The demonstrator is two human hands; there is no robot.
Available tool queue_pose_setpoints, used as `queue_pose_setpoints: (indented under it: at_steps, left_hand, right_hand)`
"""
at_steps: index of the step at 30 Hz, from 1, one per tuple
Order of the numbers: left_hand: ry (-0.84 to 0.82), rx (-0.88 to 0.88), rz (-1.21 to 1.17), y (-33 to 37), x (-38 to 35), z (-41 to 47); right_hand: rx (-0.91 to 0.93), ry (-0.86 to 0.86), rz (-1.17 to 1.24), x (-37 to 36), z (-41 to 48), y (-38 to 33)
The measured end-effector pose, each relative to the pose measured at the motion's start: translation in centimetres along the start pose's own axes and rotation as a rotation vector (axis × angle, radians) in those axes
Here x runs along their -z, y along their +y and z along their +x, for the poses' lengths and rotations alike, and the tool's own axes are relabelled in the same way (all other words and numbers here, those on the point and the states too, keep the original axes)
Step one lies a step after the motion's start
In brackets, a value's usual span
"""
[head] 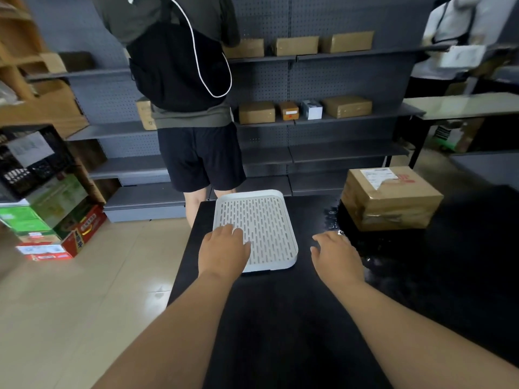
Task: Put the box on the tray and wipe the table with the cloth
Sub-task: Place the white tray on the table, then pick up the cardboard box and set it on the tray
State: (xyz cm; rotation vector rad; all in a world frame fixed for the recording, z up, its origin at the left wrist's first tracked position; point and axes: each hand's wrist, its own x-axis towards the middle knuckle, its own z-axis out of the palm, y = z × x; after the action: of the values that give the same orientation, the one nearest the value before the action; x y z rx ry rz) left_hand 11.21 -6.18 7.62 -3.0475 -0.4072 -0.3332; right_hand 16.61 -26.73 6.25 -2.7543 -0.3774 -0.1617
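A white slotted tray (pixel 261 217) lies on the black table (pixel 280 318), near its far left corner. My left hand (pixel 223 249) is over the tray's near left corner, palm down, fingers spread, holding nothing. My right hand (pixel 335 255) hovers over the bare table just right of the tray, open and empty. A taped cardboard box (pixel 390 199) with a white label stands on the table at the far right, apart from both hands. Water glistens on the table (pixel 334 217) between the tray and the box. No cloth is in view.
A person (pixel 191 108) in dark shorts stands just beyond the table's far left edge, facing grey shelves (pixel 323 119) with several parcels. Another person (pixel 460 37) is at the far right. Stacked cartons (pixel 56 228) and a black crate (pixel 31 161) sit on the floor at left.
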Motion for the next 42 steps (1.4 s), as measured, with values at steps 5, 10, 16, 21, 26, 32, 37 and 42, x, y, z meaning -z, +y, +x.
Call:
queue_pose_setpoints:
  at_steps: [5,10,16,21,26,32,37,42]
  left_hand:
    - [0.028,-0.019,-0.004,3.0,1.7,-1.6]
    - [0.025,-0.029,0.006,7.1,3.1,-2.3]
    - [0.022,-0.015,-0.021,16.2,4.5,-3.3]
    - [0.053,-0.026,-0.07,24.3,5.4,-5.0]
    - [0.048,0.01,-0.095,29.4,5.3,-6.4]
    - [0.021,0.027,-0.111,32.5,5.0,-6.0]
    - [0.017,0.058,-0.133,33.2,4.2,-4.1]
    - [-0.001,0.104,-0.172,33.9,2.9,-0.3]
  right_hand:
    - [0.001,0.016,-0.035,2.4,-2.1,2.6]
    - [0.045,0.006,-0.077,5.2,-3.1,6.1]
    - [0.05,0.013,-0.117,10.2,-4.6,14.3]
    - [0.024,0.024,-0.122,14.2,-5.9,22.3]
    - [0.01,0.008,-0.127,16.3,-6.9,27.5]
    - [-0.003,0.02,-0.086,16.6,-6.6,30.8]
    - [-0.014,0.003,-0.049,15.8,-4.6,32.1]
    - [-0.028,-0.015,-0.022,15.0,-1.0,33.4]
